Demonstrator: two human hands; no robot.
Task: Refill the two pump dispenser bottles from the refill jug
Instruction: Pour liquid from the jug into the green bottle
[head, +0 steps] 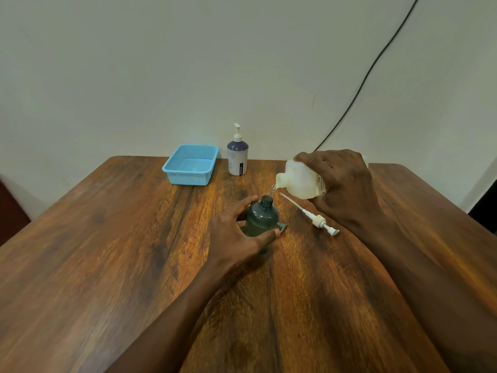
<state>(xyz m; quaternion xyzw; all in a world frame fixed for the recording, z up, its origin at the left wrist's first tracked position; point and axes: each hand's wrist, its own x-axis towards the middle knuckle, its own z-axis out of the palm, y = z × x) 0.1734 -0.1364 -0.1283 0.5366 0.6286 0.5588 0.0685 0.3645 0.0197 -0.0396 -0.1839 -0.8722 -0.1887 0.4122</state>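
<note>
A dark green bottle (262, 219) stands upright near the table's middle with its neck uncapped. My left hand (239, 235) wraps around its body. My right hand (341, 181) grips a whitish refill jug (301, 179), tipped to the left, and a thin clear stream runs from its spout into the green bottle's neck. A white pump head with its long tube (314, 218) lies flat on the table just right of the green bottle. A small grey cap (282, 227) lies beside the bottle's base. Further back stands a second dispenser (237, 157), white and dark purple, with its pump fitted.
An empty light blue mesh basket (191, 165) sits at the table's far edge, left of the purple dispenser. The wooden table (107, 251) ends at a pale wall, and a black cable (371, 68) runs down that wall behind the jug.
</note>
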